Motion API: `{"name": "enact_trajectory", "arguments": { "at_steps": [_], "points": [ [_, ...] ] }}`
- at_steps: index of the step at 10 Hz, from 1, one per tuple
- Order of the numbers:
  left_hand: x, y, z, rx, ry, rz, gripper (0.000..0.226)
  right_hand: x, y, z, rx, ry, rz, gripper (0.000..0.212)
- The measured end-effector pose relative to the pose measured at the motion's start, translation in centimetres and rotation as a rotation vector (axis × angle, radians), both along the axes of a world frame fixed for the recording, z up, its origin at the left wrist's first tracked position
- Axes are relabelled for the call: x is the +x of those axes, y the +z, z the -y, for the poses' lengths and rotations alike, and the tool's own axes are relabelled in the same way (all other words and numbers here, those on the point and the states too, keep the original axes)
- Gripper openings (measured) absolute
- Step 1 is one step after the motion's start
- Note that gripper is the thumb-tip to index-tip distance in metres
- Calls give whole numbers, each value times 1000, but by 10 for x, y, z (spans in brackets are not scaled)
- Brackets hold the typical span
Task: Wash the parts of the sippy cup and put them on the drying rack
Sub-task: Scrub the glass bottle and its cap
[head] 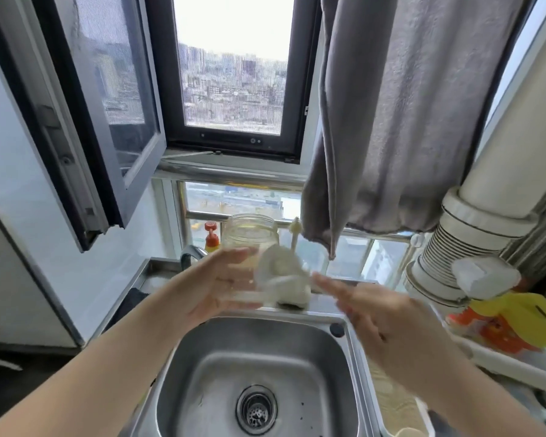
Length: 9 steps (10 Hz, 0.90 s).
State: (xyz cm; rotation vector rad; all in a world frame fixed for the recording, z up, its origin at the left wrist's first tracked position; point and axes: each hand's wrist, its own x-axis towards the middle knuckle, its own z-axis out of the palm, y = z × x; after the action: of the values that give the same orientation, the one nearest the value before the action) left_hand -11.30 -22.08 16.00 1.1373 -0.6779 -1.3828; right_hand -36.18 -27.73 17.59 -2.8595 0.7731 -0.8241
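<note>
Two hands above sink (265, 351): left hand (215, 285) gripping clear cup (249, 238); right hand (382, 320) fingers straight, empty. Risk: blurred one-handed hold, cup drops into sink.

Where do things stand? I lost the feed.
Left hand holds clear plastic cup part over steel sink. Right hand open beside it, blurred. Nothing in the way.

A home kitchen high in a city building: a steel sink (259, 367) under an open window (230, 74), a grey towel (401, 115) hanging, dish soap bottle (212, 237) on the sill.
</note>
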Motion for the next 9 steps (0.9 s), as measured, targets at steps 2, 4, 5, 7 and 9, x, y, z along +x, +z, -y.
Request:
{"name": "enact_trajectory", "arguments": {
  "at_steps": [2, 4, 5, 7, 9],
  "points": [
    [8, 6, -3, -112, -74, -183, 85, 10, 10, 7, 5, 32, 105, 50],
    [12, 1, -11, -134, -112, -183, 109, 5, -1, 9, 79, 13, 147, 51],
    [4, -2, -13, -132, -125, -212, 109, 7, -4, 5, 115, 32, 154, 52],
    [-11, -1, -9, -175, -179, -150, 88, 20, 8, 0, 99, 117, 90, 55],
    [-7, -8, -16, -119, -197, -119, 89, -13, 5, 0, 67, 52, -29, 60]
  ]
}}
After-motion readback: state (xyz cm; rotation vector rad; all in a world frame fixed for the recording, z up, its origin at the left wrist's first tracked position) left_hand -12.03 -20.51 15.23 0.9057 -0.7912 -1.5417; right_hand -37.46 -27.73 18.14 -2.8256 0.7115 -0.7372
